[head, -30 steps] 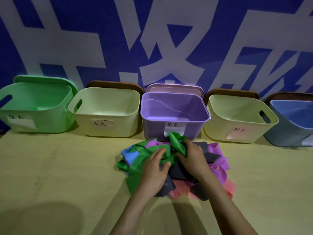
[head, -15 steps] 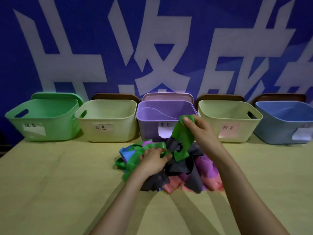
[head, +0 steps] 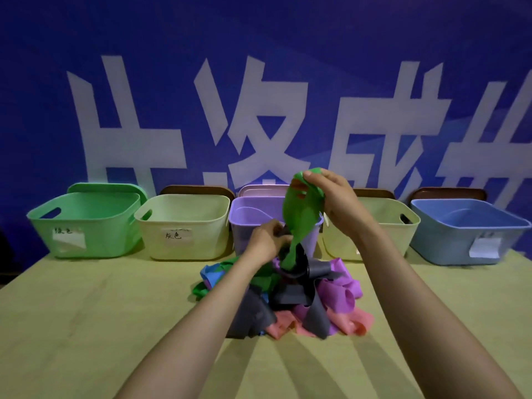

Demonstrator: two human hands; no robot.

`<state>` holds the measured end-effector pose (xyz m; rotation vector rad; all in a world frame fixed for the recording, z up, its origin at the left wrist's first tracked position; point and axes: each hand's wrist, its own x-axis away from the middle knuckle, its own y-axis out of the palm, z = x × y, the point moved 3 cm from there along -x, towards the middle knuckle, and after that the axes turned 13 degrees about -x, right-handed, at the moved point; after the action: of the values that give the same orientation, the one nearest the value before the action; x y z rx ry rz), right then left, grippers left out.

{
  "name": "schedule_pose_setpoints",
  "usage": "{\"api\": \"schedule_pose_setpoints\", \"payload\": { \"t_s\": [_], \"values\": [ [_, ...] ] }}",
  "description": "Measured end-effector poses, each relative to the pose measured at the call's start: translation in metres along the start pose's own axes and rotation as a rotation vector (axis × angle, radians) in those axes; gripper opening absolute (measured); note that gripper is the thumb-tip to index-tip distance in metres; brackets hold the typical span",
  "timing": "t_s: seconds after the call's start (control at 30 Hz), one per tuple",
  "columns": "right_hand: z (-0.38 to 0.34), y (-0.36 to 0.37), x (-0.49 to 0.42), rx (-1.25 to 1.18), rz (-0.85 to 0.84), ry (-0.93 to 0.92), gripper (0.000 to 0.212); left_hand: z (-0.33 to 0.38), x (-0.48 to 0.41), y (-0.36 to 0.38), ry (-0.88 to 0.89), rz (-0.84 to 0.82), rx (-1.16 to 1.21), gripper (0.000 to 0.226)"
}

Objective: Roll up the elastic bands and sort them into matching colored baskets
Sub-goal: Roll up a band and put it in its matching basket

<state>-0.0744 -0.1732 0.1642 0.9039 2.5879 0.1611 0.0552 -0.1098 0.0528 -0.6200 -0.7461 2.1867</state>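
A tangled pile of elastic bands (head: 290, 298) in green, grey, purple, pink and blue lies on the table in front of the purple basket (head: 247, 226). My right hand (head: 336, 203) pinches the top end of a green band (head: 299, 214) and holds it stretched up above the pile. My left hand (head: 267, 240) grips the same green band lower down, just above the heap. The band's lower end still runs into the pile. The green basket (head: 86, 220) stands at the far left.
Five baskets line the back of the yellow table (head: 86, 326): green, cream (head: 184, 226), purple, a second cream one (head: 383, 226) and blue (head: 466, 231). Lids lean behind them against a blue wall with white characters.
My right hand has lifted the green band higher out of the pile. My left hand rose from the heap to grip the band lower down. The view has tilted up.
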Motion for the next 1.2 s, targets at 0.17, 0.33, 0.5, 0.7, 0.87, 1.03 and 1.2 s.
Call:
{"api": "schedule_pose_setpoints", "payload": {
  "t_s": [0.17, 0.33, 0.5, 0.7, 0.87, 1.03, 1.2],
  "values": [
    [0.011, -0.030, -0.003, 0.233, 0.177, -0.043, 0.016, -0.015, 0.010, -0.019, -0.111, 0.139, 0.278, 0.019],
    [0.047, -0.048, -0.007, 1.151, 0.040, 0.271, 0.032, -0.024, 0.029, -0.015, 0.009, -0.220, -0.004, 0.041],
    [0.087, -0.026, 0.017, 1.330, -0.233, 0.356, 0.035, -0.072, 0.044, -0.019, -0.138, -0.231, -0.482, 0.032],
    [0.123, -0.004, 0.038, 1.312, -0.504, 0.402, 0.042, -0.075, 0.053, -0.029, -0.176, 0.009, -0.309, 0.020],
    [0.111, 0.007, 0.037, 0.883, -0.315, 0.147, 0.053, -0.018, 0.048, -0.066, 0.021, 0.151, 0.162, 0.013],
    [0.078, 0.024, 0.024, 0.470, -0.197, -0.052, 0.018, 0.024, 0.038, -0.090, 0.170, 0.212, 0.269, 0.015],
    [0.029, 0.016, 0.010, -0.038, 0.038, -0.029, 0.021, 0.030, 0.033, -0.114, 0.167, 0.120, 0.292, 0.004]
  ]
}}
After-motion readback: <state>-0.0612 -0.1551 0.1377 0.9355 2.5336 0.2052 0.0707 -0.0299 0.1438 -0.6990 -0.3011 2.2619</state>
